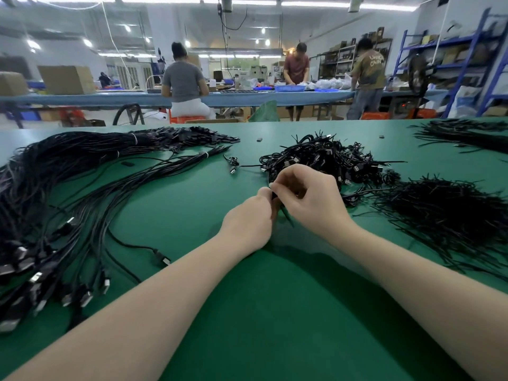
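We have both hands meeting over the middle of the green table (275, 312), just in front of the pile of coiled cables (324, 160). Our left hand (248, 224) is curled, its thumb and fingers pinching a small black piece (275, 197). Our right hand (310, 199) comes in from the other side and pinches the same piece with its fingertips, the other fingers bent. Most of the piece is hidden between the fingers, so we cannot tell whether it is a short coil or only a tie. A thin dark tail shows below the hands, pointing down toward the table. We judge this to be the binding of one small cable with a tie from the heap of black ties (450, 215) on our right. To do it well, the left hand should hold the loops flat and tight so they cannot spring apart. Meanwhile the right hand should turn the tie ends close against the coil, leaving them about even. We should work low and clear of the pile behind, since its loose plugs and strands lie just beyond our right fingers and could snag. The long cable bundles (68, 188) on our left lie well apart and need no care here.
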The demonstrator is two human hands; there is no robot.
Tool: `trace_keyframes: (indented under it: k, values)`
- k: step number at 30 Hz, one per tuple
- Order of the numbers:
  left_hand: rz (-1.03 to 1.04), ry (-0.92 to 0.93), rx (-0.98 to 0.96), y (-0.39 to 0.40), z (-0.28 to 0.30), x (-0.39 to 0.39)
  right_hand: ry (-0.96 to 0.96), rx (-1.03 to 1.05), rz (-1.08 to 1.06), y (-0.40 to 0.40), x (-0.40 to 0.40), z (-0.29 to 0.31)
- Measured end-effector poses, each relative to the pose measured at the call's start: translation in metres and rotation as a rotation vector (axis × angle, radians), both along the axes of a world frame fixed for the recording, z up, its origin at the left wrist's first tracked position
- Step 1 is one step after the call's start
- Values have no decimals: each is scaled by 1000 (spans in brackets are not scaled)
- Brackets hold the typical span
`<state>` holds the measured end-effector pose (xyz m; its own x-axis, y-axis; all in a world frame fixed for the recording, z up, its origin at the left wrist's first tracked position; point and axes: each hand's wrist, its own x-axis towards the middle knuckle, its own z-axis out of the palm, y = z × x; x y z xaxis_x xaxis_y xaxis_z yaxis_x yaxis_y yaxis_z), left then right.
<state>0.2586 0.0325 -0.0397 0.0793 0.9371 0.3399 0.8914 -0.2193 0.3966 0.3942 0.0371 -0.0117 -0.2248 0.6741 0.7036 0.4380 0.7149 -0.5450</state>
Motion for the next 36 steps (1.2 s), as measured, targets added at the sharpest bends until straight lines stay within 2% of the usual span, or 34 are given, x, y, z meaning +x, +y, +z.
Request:
trace_keyframes:
  k: [4, 7, 10, 14, 16, 19, 21, 24, 26, 28, 30, 36]
  values:
    - [23, 76, 27, -2, -1, 3, -14, -53, -2, 1, 3, 6]
    - [29, 186, 58, -7, 1, 7, -279, -46, -29, 3, 10, 21]
    - [1, 354, 94, -13, 4, 9, -472, -147, 19, 7, 24, 40]
    - [-123, 534, 220, -27, 14, 16, -436, -541, 179, 12, 51, 52]
    - [-226, 535, 308, -35, 18, 18, -369, -790, 290, 15, 65, 51]
    - [-396, 359, 353, -42, 19, 19, -190, -1104, 506, 19, 76, 42]
    - [-431, 57, 319, -43, 17, 19, 21, -1179, 587, 18, 70, 34]
    - [-297, -572, 247, -33, 14, 21, 388, -1137, 546, 14, 40, 23]
    - [-142, -792, 201, -22, 12, 21, 593, -995, 417, 9, 12, 12]
    - [-35, -827, 168, -13, 9, 18, 741, -880, 293, 3, -12, -1]
    - [8, -866, 123, -7, 6, 13, 788, -830, 222, -2, -21, -12]
    - [9, -940, 61, 1, 0, 7, 771, -812, 288, -4, -13, -14]
